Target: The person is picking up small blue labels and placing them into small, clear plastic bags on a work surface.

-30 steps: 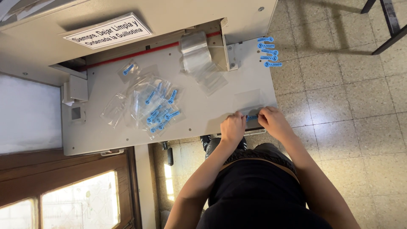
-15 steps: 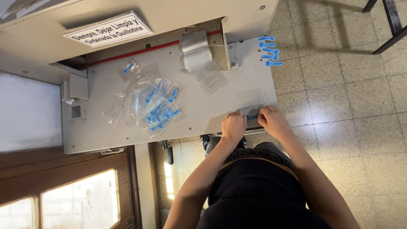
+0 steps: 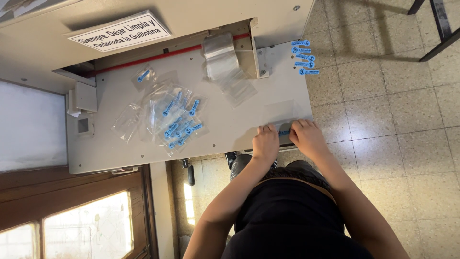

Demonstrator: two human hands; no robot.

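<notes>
At the near edge of the grey counter (image 3: 230,139), the left hand (image 3: 266,142) and the right hand (image 3: 306,137) sit close together, both pinching a small clear bag (image 3: 285,125) with a blue piece (image 3: 284,133) showing between the fingertips. Both hands are closed on the bag, fingers curled over its near edge. Whether the blue piece is already fully inside is hard to tell from this height.

To do this well, the grip should stay at the bag's mouth, one hand holding the film flat against the counter while the other works the blue piece. The film is thin and slippery, so light pressure with the fingertips likely serves better than a full squeeze.

Farther out to the left lies a loose heap of filled bags (image 3: 175,120), each with a blue piece inside. Beyond it, a stack of empty clear bags (image 3: 224,64) rests against the machine's back fence. At the far right corner, a row of loose blue pieces (image 3: 304,56) lies at the counter's edge, well apart from the hands.
</notes>
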